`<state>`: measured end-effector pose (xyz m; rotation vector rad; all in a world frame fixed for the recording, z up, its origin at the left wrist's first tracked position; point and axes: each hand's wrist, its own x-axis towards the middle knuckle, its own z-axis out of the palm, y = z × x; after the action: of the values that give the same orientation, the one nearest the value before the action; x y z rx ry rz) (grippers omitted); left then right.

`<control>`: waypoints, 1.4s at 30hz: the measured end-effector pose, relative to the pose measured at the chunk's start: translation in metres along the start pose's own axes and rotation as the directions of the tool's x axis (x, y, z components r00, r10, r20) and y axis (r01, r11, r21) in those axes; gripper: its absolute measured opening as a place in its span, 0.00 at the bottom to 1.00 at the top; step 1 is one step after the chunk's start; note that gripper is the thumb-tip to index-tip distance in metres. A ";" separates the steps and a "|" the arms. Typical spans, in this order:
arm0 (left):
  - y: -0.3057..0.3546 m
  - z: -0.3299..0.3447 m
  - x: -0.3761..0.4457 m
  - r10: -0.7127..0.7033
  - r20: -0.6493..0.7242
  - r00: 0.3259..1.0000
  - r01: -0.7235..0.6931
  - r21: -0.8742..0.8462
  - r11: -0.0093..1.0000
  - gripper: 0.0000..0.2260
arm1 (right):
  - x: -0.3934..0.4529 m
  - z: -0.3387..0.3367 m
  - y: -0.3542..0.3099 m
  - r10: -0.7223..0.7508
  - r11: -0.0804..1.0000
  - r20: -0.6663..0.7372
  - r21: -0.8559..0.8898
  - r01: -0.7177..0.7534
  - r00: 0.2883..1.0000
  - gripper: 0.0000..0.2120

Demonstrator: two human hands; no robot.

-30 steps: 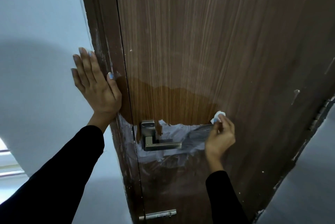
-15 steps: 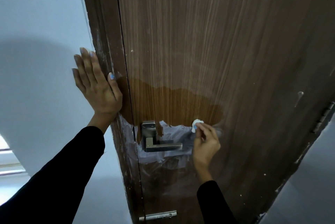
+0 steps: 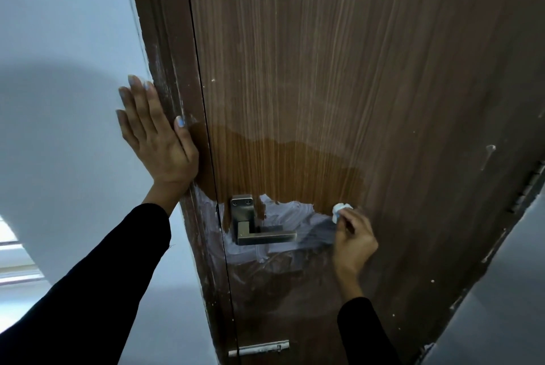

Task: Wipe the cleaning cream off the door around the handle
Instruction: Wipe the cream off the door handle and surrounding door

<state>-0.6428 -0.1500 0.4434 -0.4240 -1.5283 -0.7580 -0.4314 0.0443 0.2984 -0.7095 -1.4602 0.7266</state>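
Observation:
A brown wood-grain door [image 3: 339,84] fills the view, with a square metal lever handle [image 3: 259,230] low on its left side. White cleaning cream [image 3: 292,215] is smeared around and below the handle; above it lies a cleaner, brighter brown patch [image 3: 283,170]. My right hand [image 3: 354,239] pinches a small white wad of tissue [image 3: 339,211] and presses it on the door at the right edge of the cream. My left hand [image 3: 153,140] lies flat, fingers spread, on the wall beside the door frame.
The brown door frame [image 3: 165,69] carries white streaks down its edge. A pale wall [image 3: 65,54] is on the left, with a window sill at the far left. A metal bolt [image 3: 259,348] sits low on the door. Hinges [image 3: 530,184] show on the right edge.
My right hand with the tissue swept left toward the handle, then back right along the upper edge of the cream. My left hand has stayed put on the wall.

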 end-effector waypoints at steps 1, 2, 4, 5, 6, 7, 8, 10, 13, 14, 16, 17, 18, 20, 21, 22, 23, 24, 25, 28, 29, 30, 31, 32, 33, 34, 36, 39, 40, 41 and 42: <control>0.000 0.000 0.000 0.002 -0.001 1.000 -0.002 0.002 1.000 0.24 | 0.001 -0.001 0.002 0.051 0.999 -0.014 0.004 -0.051 0.999 0.10; 0.001 -0.001 0.000 0.004 -0.001 1.000 -0.004 0.003 1.000 0.24 | 0.003 -0.001 0.002 0.128 0.992 -0.050 0.021 -0.127 0.990 0.10; 0.001 -0.001 0.000 0.003 0.001 1.000 -0.003 0.002 1.000 0.24 | 0.010 0.002 -0.004 0.213 0.976 -0.120 0.077 -0.205 0.970 0.10; 0.001 -0.001 0.000 0.003 0.001 1.000 -0.003 0.002 1.000 0.24 | 0.012 0.004 -0.010 0.188 0.980 -0.128 0.097 -0.176 0.974 0.09; 0.001 -0.001 0.000 0.001 0.001 1.000 -0.001 0.001 1.000 0.24 | 0.011 0.007 -0.016 0.135 0.987 -0.103 0.098 -0.125 0.986 0.09; 0.001 -0.001 0.000 -0.001 0.001 1.000 0.001 -0.001 1.000 0.24 | 0.007 0.010 -0.020 0.069 0.995 -0.049 0.079 -0.065 0.996 0.09; 0.001 -0.001 0.000 0.000 0.000 1.000 0.000 -0.002 1.000 0.24 | 0.000 0.012 -0.022 0.012 0.999 0.014 0.052 -0.013 1.000 0.09; 0.001 -0.002 0.001 0.002 0.004 1.000 -0.002 -0.002 1.000 0.24 | -0.012 0.011 -0.019 0.010 1.000 0.084 0.010 -0.011 0.996 0.08; 0.002 -0.003 0.000 -0.001 0.012 1.000 0.001 0.000 1.000 0.24 | -0.013 0.008 -0.015 0.216 0.976 -0.013 -0.008 -0.216 0.976 0.08; 0.002 -0.003 0.000 -0.003 0.014 1.000 0.003 0.000 1.000 0.24 | -0.011 0.009 -0.018 0.253 0.967 -0.040 -0.008 -0.253 0.967 0.07; 0.002 -0.002 0.000 -0.007 0.011 1.000 0.007 0.001 1.000 0.24 | -0.007 0.016 -0.031 0.230 0.973 -0.031 0.018 -0.229 0.973 0.07; 0.002 -0.002 0.000 -0.009 0.009 1.000 0.009 0.003 1.000 0.24 | -0.009 0.019 -0.039 0.180 0.983 0.007 0.022 -0.180 0.984 0.07; 0.002 -0.001 0.001 -0.008 0.007 1.000 0.008 0.007 1.000 0.24 | -0.012 0.022 -0.046 0.124 0.992 0.067 0.012 -0.125 0.990 0.07; 0.001 -0.001 0.001 -0.007 0.011 1.000 0.007 0.008 1.000 0.24 | -0.019 0.024 -0.049 0.064 0.998 0.194 -0.039 -0.057 0.979 0.07; 0.001 -0.001 0.001 -0.006 0.014 1.000 0.006 0.007 1.000 0.24 | -0.021 0.023 -0.048 0.082 0.995 0.219 -0.071 -0.068 0.972 0.06; 0.001 -0.001 0.000 -0.006 0.016 1.000 0.006 0.007 1.000 0.24 | -0.021 0.021 -0.046 0.128 0.989 0.206 -0.098 -0.110 0.970 0.06; 0.001 -0.001 0.000 -0.008 0.017 1.000 0.007 0.009 1.000 0.24 | -0.018 0.019 -0.045 0.179 0.980 0.167 -0.115 -0.161 0.970 0.06; 0.002 -0.001 0.000 -0.010 0.018 1.000 0.009 0.011 1.000 0.24 | -0.016 0.019 -0.046 0.206 0.974 0.123 -0.124 -0.191 0.971 0.05; 0.002 -0.001 0.001 -0.011 0.017 1.000 0.011 0.011 1.000 0.24 | -0.015 0.020 -0.050 0.199 0.974 0.095 -0.125 -0.187 0.975 0.05; 0.001 -0.001 0.001 -0.010 0.015 1.000 0.010 0.003 1.000 0.24 | -0.024 0.029 -0.069 0.046 0.995 0.206 -0.093 -0.027 0.977 0.06; 0.001 -0.001 0.001 -0.007 0.017 1.000 0.007 -0.001 1.000 0.24 | -0.029 0.032 -0.071 -0.009 0.994 0.293 -0.098 0.039 0.956 0.06; 0.001 -0.001 0.001 -0.004 0.022 1.000 0.004 -0.003 1.000 0.24 | -0.033 0.034 -0.071 -0.040 0.989 0.369 -0.115 0.088 0.929 0.07; 0.001 -0.001 0.001 -0.003 0.027 1.000 0.003 -0.001 1.000 0.24 | -0.036 0.035 -0.069 -0.039 0.985 0.413 -0.137 0.104 0.910 0.07; 0.001 -0.001 0.001 -0.006 0.030 1.000 0.006 0.001 1.000 0.24 | -0.036 0.035 -0.068 -0.016 0.984 0.406 -0.155 0.086 0.914 0.07; 0.001 -0.002 0.000 -0.009 0.033 0.999 0.009 0.002 1.000 0.24 | -0.034 0.034 -0.068 0.012 0.986 0.354 -0.158 0.047 0.935 0.07; 0.001 -0.002 0.000 -0.008 0.035 0.999 0.008 0.003 1.000 0.24 | -0.033 0.033 -0.070 0.032 0.990 0.282 -0.140 0.008 0.959 0.06; 0.001 -0.001 0.000 -0.006 0.036 0.999 0.006 0.007 1.000 0.24 | -0.032 0.037 -0.079 -0.004 0.996 0.211 -0.081 0.022 0.978 0.06; 0.001 -0.002 0.001 -0.014 0.034 0.999 0.014 0.010 1.000 0.24 | -0.040 0.045 -0.086 -0.174 0.980 0.398 -0.018 0.198 0.901 0.07; 0.001 -0.002 0.002 -0.016 0.036 0.999 0.016 0.010 1.000 0.24 | -0.043 0.045 -0.084 -0.207 0.971 0.465 -0.010 0.239 0.861 0.07; 0.002 -0.002 0.002 -0.016 0.038 0.999 0.016 0.008 1.000 0.24 | -0.043 0.044 -0.081 -0.215 0.966 0.492 -0.018 0.257 0.843 0.07; 0.002 -0.003 0.002 -0.016 0.039 0.999 0.016 0.005 1.000 0.24 | -0.042 0.043 -0.077 -0.197 0.969 0.473 -0.039 0.244 0.859 0.07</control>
<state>-0.6395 -0.1509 0.4459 -0.4258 -1.5713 -0.7629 -0.4731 -0.0367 0.3336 -0.4399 -1.9949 0.6763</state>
